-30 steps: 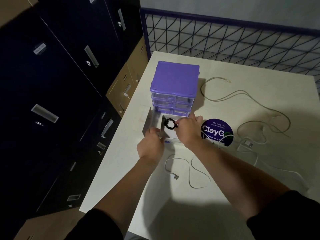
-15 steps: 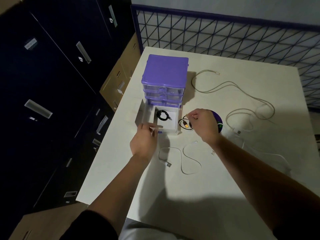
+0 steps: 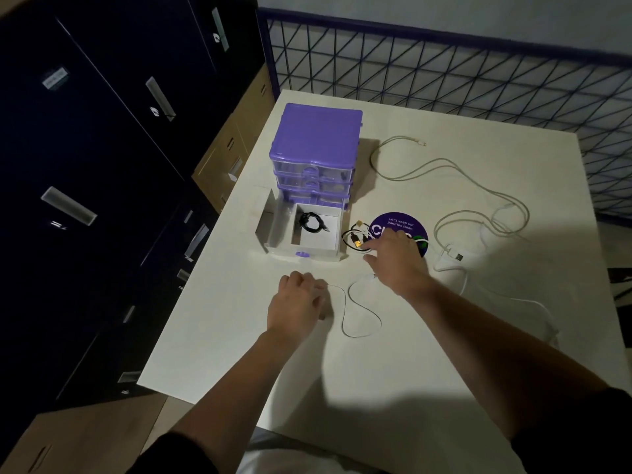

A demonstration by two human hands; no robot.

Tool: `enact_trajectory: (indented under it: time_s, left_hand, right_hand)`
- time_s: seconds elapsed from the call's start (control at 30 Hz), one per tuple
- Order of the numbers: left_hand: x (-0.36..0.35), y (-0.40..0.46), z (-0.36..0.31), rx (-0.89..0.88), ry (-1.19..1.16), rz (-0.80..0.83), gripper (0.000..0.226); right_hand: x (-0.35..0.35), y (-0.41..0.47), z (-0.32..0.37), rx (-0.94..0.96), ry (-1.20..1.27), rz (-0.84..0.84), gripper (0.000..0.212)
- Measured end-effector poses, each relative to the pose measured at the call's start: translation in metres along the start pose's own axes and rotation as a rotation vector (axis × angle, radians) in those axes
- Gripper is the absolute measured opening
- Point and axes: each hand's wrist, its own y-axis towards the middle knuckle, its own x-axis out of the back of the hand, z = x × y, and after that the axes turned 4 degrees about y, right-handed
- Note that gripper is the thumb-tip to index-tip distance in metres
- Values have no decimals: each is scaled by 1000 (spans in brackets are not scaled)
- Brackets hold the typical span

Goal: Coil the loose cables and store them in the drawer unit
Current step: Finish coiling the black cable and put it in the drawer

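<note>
White tabletop [image 3: 427, 354]: purple drawer unit [image 3: 316, 138] stands near the far left corner, bottom drawer [image 3: 302, 249] pulled out toward the near edge; upper drawers closed.

Change over the last second: the right hand [image 3: 398, 256] has left the drawer, where it was setting down a black coil, and has moved right to a second small black cable with a gold USB plug [image 3: 355, 239], beside the drawer's right wall. Fingers extended, index touching it, nothing grasped. The left hand [image 3: 297, 302] has let go of the drawer front and dropped toward the near edge; fingers curled at the end of the thin white cable [image 3: 359, 309] — whether it grips the end, cannot tell.

Judgement: one cable stored, next being collected.

Drawer contents: black coiled cable [image 3: 311, 222], right compartment, on a white liner. Left compartment appears empty.

Uncoiled: long beige cable [image 3: 444, 165], far side; white cable [image 3: 458, 258], right side.
</note>
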Motion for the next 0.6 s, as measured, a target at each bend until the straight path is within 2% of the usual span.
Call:
enact_trajectory:
  time_s: [0.17,0.3,0.43,0.6]
  left_hand:
    - [0,-5,1,-20,-36,48,35]
    - [3,-8,0,-38,-75,100,37]
    - [6,-9,-1,-54,-65,122,39]
    - [3,-8,-1,-50,-25,117,39]
  right_hand:
    - [-3,3,10,-35,-93,-14,29]
    - [-3,0,8,1,-3,41,29]
    - [-4,-10,2,45,112,28,26]
    - [-10,-24,-1,114,-1,-13,24]
